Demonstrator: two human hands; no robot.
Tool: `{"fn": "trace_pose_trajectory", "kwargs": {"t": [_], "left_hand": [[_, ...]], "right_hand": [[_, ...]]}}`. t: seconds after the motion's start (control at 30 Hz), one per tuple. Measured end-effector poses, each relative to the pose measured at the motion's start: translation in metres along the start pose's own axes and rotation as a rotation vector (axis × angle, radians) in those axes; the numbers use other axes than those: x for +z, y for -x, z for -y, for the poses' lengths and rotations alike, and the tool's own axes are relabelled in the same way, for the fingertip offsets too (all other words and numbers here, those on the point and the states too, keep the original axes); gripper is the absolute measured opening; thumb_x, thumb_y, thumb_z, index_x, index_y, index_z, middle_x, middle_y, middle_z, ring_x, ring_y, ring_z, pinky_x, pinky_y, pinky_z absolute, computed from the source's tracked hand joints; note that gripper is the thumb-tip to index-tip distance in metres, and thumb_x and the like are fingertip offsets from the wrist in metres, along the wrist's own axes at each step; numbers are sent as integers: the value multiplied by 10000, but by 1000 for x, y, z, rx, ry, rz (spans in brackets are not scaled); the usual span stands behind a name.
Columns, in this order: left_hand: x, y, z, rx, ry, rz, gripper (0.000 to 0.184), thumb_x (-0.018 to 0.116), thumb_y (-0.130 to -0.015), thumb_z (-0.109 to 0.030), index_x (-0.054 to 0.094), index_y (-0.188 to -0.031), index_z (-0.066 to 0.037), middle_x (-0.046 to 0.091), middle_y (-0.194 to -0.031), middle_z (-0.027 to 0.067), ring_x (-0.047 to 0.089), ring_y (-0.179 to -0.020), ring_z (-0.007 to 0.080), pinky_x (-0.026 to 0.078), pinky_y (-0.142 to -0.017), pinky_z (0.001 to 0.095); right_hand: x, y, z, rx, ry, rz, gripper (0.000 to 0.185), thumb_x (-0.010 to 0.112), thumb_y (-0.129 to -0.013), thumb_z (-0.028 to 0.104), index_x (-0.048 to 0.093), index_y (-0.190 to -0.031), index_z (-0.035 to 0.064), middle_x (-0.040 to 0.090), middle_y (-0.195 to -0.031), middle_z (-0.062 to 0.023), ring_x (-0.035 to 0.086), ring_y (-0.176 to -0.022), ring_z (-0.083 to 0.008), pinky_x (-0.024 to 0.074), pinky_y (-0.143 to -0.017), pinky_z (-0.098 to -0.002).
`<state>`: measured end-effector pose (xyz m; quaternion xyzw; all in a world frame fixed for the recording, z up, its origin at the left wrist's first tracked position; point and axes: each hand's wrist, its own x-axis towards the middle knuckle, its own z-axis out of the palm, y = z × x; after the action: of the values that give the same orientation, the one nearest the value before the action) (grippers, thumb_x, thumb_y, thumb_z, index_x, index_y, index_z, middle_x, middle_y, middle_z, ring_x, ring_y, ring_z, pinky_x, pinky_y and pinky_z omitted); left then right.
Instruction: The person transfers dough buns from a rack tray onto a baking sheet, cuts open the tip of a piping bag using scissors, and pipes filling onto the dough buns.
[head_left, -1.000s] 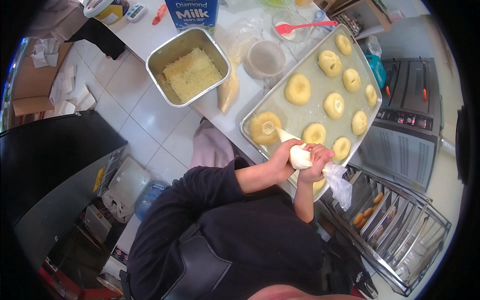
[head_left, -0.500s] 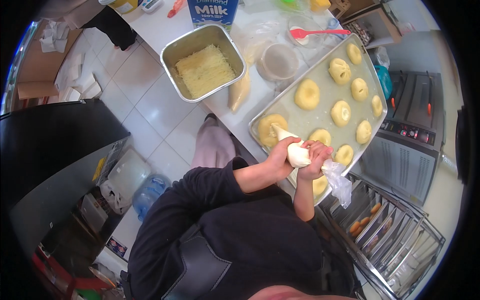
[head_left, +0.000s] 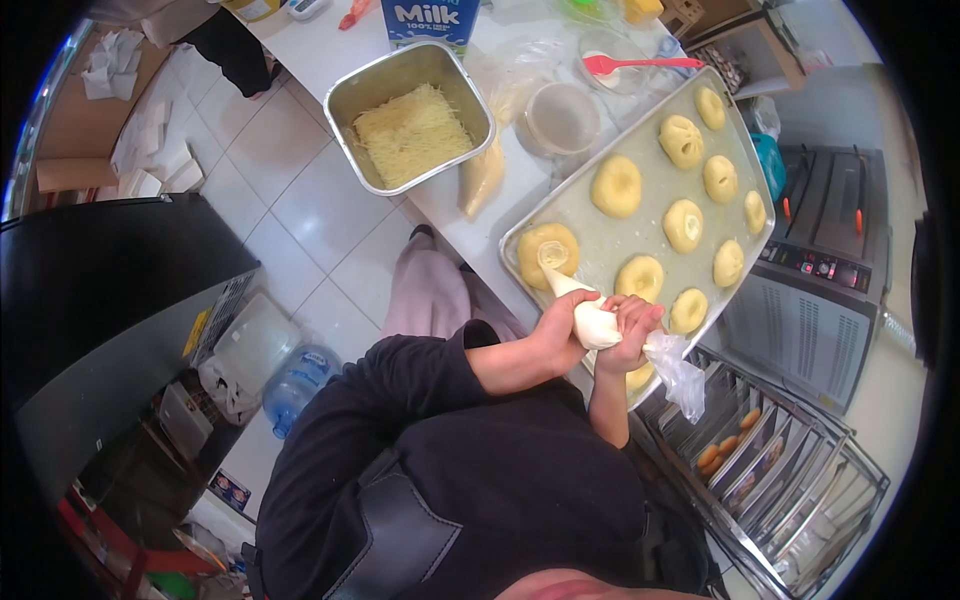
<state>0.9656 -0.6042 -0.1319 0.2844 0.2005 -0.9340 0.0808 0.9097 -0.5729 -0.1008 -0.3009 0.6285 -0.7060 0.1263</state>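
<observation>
A piping bag [head_left: 597,325] full of pale cream is in both of my hands, its narrow tip slanting up and left to a dough bun [head_left: 549,272] at the tray's left corner. A ring of pale cream lies in that bun's hollow. My left hand [head_left: 556,330] wraps around the bag's lower side, nearer the tip. My right hand [head_left: 630,330] closes around its upper end, with the loose clear plastic tail [head_left: 680,377] hanging out past it. Several more buns, such as the round one [head_left: 616,186], sit on the metal baking tray [head_left: 590,245]; some have hollows or slits.
A square metal tin [head_left: 345,100] of yellow shreds overhangs the table edge. Near it are a filled bag [head_left: 482,180], a clear tub [head_left: 562,118], a milk carton [head_left: 430,22] and a red spatula [head_left: 640,64]. An oven [head_left: 815,280] and a tray rack [head_left: 780,470] stand right.
The cream in the corner bun has grown into a wider ring. The bag's tip and my hands have shifted slightly downward, with both hands still gripping the bag.
</observation>
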Motion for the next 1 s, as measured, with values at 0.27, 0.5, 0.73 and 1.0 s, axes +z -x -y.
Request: {"fn": "trace_pose_trajectory", "kwargs": {"t": [0.27, 0.5, 0.73, 1.0], "left_hand": [[4, -5, 7, -30, -74, -22, 216, 421, -795, -197, 466, -921, -27, 540, -883, 81, 520, -839, 196, 404, -771, 318], [7, -16, 3, -59, -108, 44, 233, 382, -814, -203, 485, -919, -22, 546, -892, 79, 516, -856, 185, 389, -780, 311], [13, -21, -5, -33, -69, 67, 195, 452, -777, -198, 478, -884, -36, 543, -847, 74, 526, -809, 181, 417, -757, 305], [11, -18, -12, -2, -52, 44, 208, 459, -774, -200, 465, -904, -37, 539, -867, 79, 525, -818, 194, 419, -760, 316]], "right_hand": [[-8, 0, 2, 4, 24, -66, 428, 315, -901, 256, 286, -507, 92, 265, -454, 1, 287, -420, -103, 390, -485, -272], [-12, -7, -1, -30, 52, -56, 401, 303, -903, 271, 283, -541, 99, 269, -476, 2, 290, -440, -103, 393, -504, -270], [-8, -16, -10, -67, 42, -48, 402, 294, -904, 273, 285, -541, 99, 270, -472, 1, 293, -436, -106, 396, -509, -277], [5, -21, -7, -104, 38, -24, 399, 312, -902, 241, 297, -532, 91, 278, -455, -3, 292, -411, -105, 404, -477, -277]]}}
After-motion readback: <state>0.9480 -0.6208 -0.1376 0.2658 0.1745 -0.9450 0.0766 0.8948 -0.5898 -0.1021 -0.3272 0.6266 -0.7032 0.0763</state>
